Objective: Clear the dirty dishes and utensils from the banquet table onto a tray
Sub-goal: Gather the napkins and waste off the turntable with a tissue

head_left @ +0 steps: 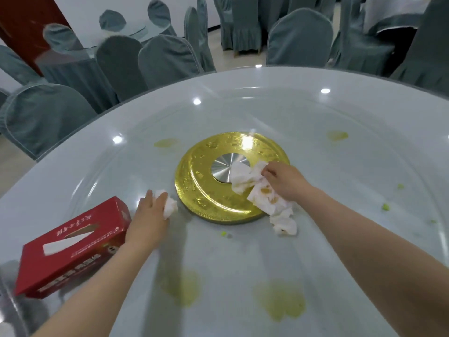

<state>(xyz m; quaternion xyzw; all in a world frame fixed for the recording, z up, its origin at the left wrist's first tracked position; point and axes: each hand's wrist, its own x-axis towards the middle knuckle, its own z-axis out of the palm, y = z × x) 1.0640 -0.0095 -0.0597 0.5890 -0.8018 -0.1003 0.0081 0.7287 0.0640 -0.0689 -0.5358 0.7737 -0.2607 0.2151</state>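
On the round glass-topped banquet table [340, 122] my left hand [149, 215] grips a crumpled white tissue [170, 206] just left of the gold turntable base [194, 176]. My right hand [283, 180] holds a bunch of stained white tissues [257, 188] that lies across the gold disc's right side and its silver centre [224, 164]. One more soiled tissue [284, 221] trails onto the glass below that hand. No dishes, utensils or tray are in view.
A red tissue box [73, 246] lies at the near left of the table. Yellow-green smears [182, 288] and green crumbs [385, 206] mark the glass. Grey-covered chairs [300, 37] ring the far side, with other tables behind.
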